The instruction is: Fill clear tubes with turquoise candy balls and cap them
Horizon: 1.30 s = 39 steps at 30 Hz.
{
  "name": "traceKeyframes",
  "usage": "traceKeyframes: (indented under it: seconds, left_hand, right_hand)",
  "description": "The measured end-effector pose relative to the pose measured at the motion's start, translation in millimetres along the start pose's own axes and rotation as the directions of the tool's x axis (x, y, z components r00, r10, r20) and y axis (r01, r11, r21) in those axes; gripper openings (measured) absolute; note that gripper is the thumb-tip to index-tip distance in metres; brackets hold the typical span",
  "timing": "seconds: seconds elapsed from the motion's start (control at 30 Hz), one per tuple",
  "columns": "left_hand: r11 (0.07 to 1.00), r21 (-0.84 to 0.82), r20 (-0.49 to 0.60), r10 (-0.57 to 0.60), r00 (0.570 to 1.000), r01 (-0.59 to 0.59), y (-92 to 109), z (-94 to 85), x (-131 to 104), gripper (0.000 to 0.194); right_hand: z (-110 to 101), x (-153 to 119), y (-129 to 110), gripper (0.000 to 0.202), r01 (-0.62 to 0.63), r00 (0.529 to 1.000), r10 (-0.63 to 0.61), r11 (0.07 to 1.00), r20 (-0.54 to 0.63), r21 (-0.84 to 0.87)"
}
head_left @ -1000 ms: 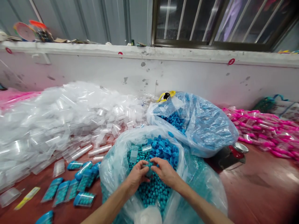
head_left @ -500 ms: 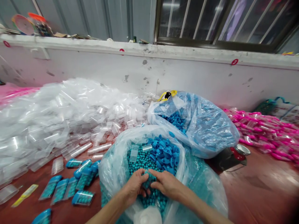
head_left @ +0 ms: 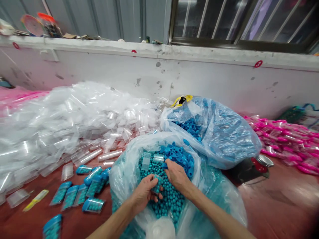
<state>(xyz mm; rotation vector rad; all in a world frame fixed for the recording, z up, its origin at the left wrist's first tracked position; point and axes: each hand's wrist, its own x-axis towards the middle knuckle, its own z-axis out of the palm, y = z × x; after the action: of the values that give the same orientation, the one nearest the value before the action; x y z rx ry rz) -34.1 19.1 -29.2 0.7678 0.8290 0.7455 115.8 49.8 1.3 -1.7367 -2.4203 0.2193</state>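
My left hand (head_left: 146, 189) is closed around a small clear plastic container (head_left: 157, 183) full of teal beads. It hovers just over the loose teal beads (head_left: 171, 202) inside an open plastic bag (head_left: 119, 186). At the edge of a heap of blue caps (head_left: 178, 155) in the same bag, my right hand (head_left: 177, 176) pinches a blue cap (head_left: 164, 165) between its fingertips. Two clear empty containers (head_left: 146, 161) lie on the beads near the caps.
Filled, capped containers (head_left: 71, 196) lie on the red table (head_left: 269, 205) at left, near a yellow strip (head_left: 36, 200). Behind is a big pile of clear containers (head_left: 74, 122). A second bag of blue caps (head_left: 224, 132), a dark tin (head_left: 251, 171) and pink packs (head_left: 286, 139) are at right.
My right hand has left the container in my left hand and moved up to the blue caps, taking one. My left hand keeps its hold. The view has shifted slightly.
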Motion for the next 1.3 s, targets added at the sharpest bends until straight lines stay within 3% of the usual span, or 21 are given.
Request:
traceKeyframes:
  seconds: [0.17, 0.27, 0.37, 0.5, 0.57, 0.63, 0.8, 0.9, 1.1, 1.2, 1.3]
  left_hand:
    - [0.994, 0.103, -0.017, 0.025, 1.0, -0.023, -2, 1.6, 1, 0.036]
    - [0.989, 0.139, -0.021, 0.052, 0.998, -0.049, -2, 4.3, 0, 0.04]
    - [0.989, 0.127, -0.006, 0.078, 0.997, -0.077, -1, 8.5, -1, 0.044]
    - [0.988, 0.086, 0.015, 0.128, 0.992, -0.129, -1, 14.8, 1, 0.05]
    - [0.987, 0.061, -0.012, 0.153, 0.988, -0.152, -4, 16.7, 2, 0.053]
    - [0.986, 0.048, -0.057, 0.163, 0.985, -0.16, -6, 17.5, 2, 0.055]
    - [0.986, 0.085, -0.154, 0.158, 0.975, -0.147, -6, 19.9, -2, 0.067]
    - [0.985, 0.121, -0.201, 0.148, 0.968, -0.126, -2, 25.2, -5, 0.067]
    - [0.96, 0.232, -0.292, 0.223, 0.93, -0.157, -2, 35.3, -4, 0.04]
    - [0.962, 0.235, -0.272, 0.203, 0.941, -0.14, 1, 32.0, -6, 0.04]
    - [0.972, 0.205, -0.128, 0.141, 0.982, -0.113, 10, 25.7, -10, 0.045]
  right_hand:
    - [-12, -25, 7, 0.023, 0.227, 0.971, -0.238, 0.955, 0.033, 0.193]
    - [-8, -36, 10, 0.031, 0.259, 0.962, -0.271, 0.901, -0.014, 0.347]
    - [-1, -39, 12, 0.03, 0.174, 0.983, -0.179, 0.805, -0.048, 0.567]
    - [8, -37, 8, 0.027, -0.057, 0.995, 0.102, 0.482, 0.009, 0.875]
    - [10, -37, 4, 0.025, -0.093, 0.985, 0.169, 0.395, 0.027, 0.914]
    - [9, -38, 1, 0.023, -0.105, 0.981, 0.191, 0.416, 0.026, 0.903]
    - [-3, -44, 0, 0.023, -0.049, 0.986, 0.155, 0.604, -0.057, 0.796]
    - [-9, -46, 2, 0.024, 0.045, 0.996, 0.028, 0.682, -0.088, 0.73]
    - [-14, -46, 8, 0.025, 0.257, 0.966, -0.227, 0.806, -0.124, 0.534]
    - [-18, -46, 12, 0.023, 0.233, 0.97, -0.224, 0.755, -0.093, 0.613]
    - [-21, -42, 18, 0.014, 0.035, 0.99, -0.134, 0.495, 0.036, 0.868]
